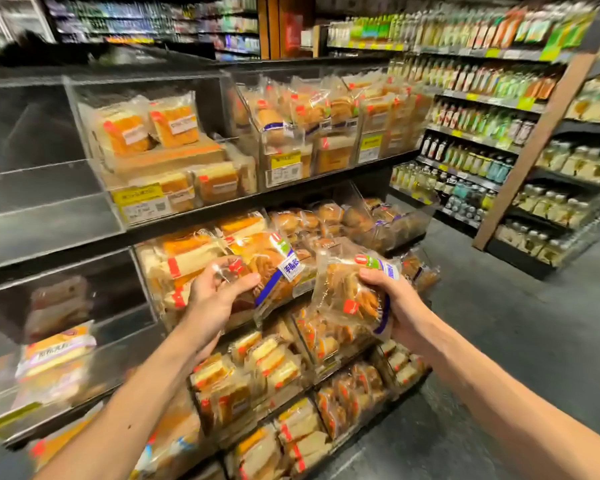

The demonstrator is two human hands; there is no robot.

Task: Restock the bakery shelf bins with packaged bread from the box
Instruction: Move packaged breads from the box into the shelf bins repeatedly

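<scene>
Two packs up, one in each hand! My left hand [219, 292] is curled round a bread pack with a blue-striped label [274, 268], just left of centre frame, right in front of the middle-row bins. My right hand [394, 299] grips a second bread pack [347, 292] of the same look, dead centre, with the thumb over its top edge. The two packs sit close together, not quite touching. The box they belong to isn't in shot.

Now, where do they go? The matching blue-striped packs sit in the top-row bin [283, 168] at centre and in the middle-row bin [400, 221] to the right of centre, so I reckon one of those is the target. I should feed them in one at a time, label facing out, and slide each behind the clear front wall without squeezing, since that film looks slippery and the bread soft.

Far left, the clear bins [49, 209] look nearly bare. The drinks shelves [482, 98] fill the right side of the frame.
</scene>
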